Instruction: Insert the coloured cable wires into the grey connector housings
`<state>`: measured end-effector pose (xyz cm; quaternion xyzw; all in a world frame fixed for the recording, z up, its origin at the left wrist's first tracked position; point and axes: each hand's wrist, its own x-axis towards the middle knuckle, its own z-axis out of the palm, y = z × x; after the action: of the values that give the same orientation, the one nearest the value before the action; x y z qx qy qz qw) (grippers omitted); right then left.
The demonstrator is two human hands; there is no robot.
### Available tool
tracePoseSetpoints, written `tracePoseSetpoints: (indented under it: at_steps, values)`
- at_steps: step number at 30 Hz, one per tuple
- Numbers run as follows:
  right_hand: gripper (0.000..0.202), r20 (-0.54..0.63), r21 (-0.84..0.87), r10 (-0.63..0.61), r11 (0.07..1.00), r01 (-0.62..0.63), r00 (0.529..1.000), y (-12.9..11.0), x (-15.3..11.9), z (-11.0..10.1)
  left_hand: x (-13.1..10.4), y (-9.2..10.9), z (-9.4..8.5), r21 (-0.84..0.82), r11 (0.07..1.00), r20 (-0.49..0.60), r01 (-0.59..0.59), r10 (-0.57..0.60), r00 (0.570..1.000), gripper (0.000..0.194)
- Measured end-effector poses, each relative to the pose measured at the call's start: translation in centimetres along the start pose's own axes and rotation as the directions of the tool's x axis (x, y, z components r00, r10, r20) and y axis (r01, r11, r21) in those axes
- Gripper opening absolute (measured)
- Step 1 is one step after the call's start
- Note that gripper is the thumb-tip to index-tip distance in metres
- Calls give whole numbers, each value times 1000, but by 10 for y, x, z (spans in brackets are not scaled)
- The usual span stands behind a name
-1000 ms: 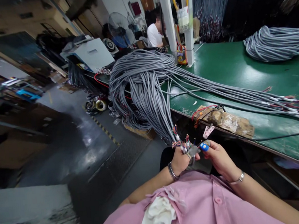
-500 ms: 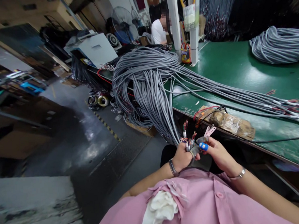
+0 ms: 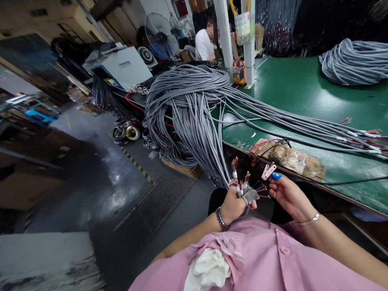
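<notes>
My left hand (image 3: pixel 234 207) is closed around a bunch of grey cable ends (image 3: pixel 239 191). Stripped, coloured wires (image 3: pixel 235 164) fan out above and to the right of its fingers, and a grey wrap covers its thumb. To the right, my right hand (image 3: pixel 289 196) pinches a small pink clip (image 3: pixel 269 171) with two V-shaped arms. A blue wrap (image 3: pixel 276 175) sits on one of its digits. The clip is apart from the cable ends. Behind the left hand, the held cables run up toward the big bundle of grey cables (image 3: pixel 191 101) draped over the table edge.
On the green table (image 3: pixel 296 80) lie a taped wooden block (image 3: pixel 294 158) with wires, a spread of cable ends (image 3: pixel 373 139) and a coiled grey cable bundle (image 3: pixel 357 61). White posts (image 3: pixel 222 28) rise at the back, near a seated person in white (image 3: pixel 203 45).
My right hand has drawn away to the right from the left hand, taking the pink clip along. Coloured wires now show between the hands. My left hand keeps its grip on the cable ends.
</notes>
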<state>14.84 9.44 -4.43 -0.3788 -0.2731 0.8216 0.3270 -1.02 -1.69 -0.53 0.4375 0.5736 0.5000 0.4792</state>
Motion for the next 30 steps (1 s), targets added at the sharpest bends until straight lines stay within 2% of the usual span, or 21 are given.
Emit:
tracePoseSetpoints:
  at_steps: [4, 7, 10, 13, 18, 22, 25, 30]
  values:
    - [35, 141, 28, 37, 999, -41, 989, -10, 1, -7, 4, 3, 2, -87, 996, -47, 4, -8, 999, 42]
    - [44, 210, -37, 8, 999, -1, 978, -17, 2, 1, 9, 9, 9, -125, 992, -26, 26, -29, 999, 41]
    - [45, 255, -119, -25, 991, 57, 967, -20, 5, 11, 17, 13, 16, -115, 993, -14, 38, -40, 999, 43]
    - [45, 240, -116, -41, 991, 70, 970, -17, 10, 15, 23, 12, 21, -107, 993, -11, 56, -57, 998, 46]
    - [37, 190, 37, -115, 993, 110, 975, -8, 18, 14, 28, 3, 24, -90, 991, -20, 102, -104, 994, 46]
    - [34, 192, 76, -133, 990, 120, 972, -6, 19, 16, 28, -4, 25, -65, 991, 1, 113, -114, 994, 43]
    - [38, 212, 84, -119, 991, 103, 970, -6, 17, 16, 26, -6, 24, -30, 995, 11, 92, -92, 996, 44]
    - [39, 268, 123, -37, 992, 4, 963, -10, 10, 14, 17, 0, 18, -11, 997, 39, 74, -74, 997, 46]
